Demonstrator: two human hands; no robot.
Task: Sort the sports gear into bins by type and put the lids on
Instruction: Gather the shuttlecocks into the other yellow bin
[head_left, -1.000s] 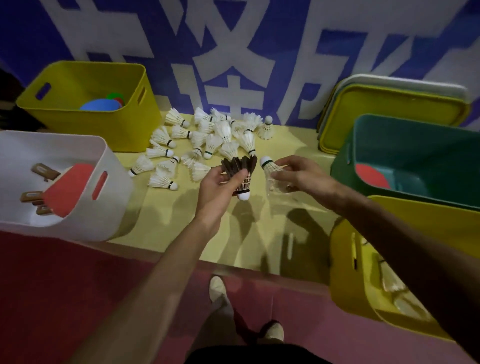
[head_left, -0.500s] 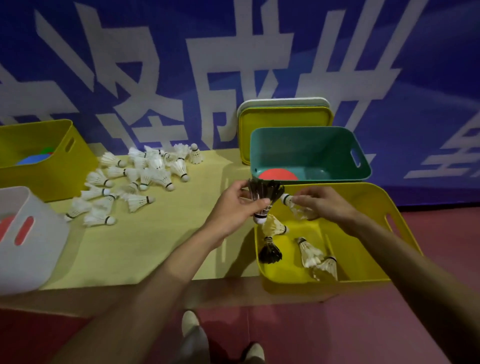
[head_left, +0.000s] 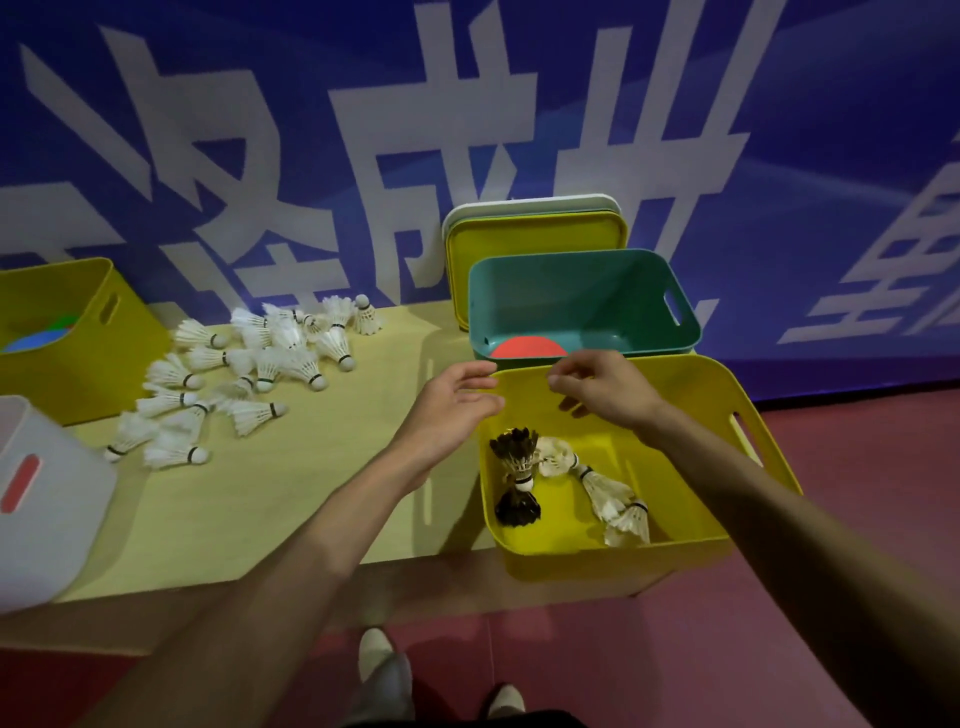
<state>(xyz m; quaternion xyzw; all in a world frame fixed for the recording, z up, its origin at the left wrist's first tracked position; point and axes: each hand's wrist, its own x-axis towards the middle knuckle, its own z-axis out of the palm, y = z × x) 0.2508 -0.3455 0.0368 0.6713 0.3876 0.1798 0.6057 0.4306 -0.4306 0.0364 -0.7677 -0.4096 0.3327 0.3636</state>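
Roughly early stage: left hand (head_left: 452, 410) and right hand (head_left: 602, 392) hover empty, fingers loose, over the yellow bin (head_left: 691, 410). It holds a few shuttlecocks (head_left: 608, 488), two dark and the rest white. The white pile (head_left: 249, 374) lies unsorted on the table (head_left: 291, 499). Lids (head_left: 535, 234) are stacked behind the teal bin (head_left: 571, 291), none fitted. Most sorting and all lidding are left.

You have a yellow bin (head_left: 597, 564) in front of you, holding two black-feathered shuttlecocks (head_left: 514, 451) with white corks and cream shuttlecocks (head_left: 605, 491) banded in black. Behind it you see a teal bin (head_left: 571, 291) with a red-orange disc (head_left: 527, 347). Your pale yellow table (head_left: 291, 509) carries white shuttlecocks (head_left: 306, 364) with black bands. The blue wall (head_left: 831, 130) bears white characters.
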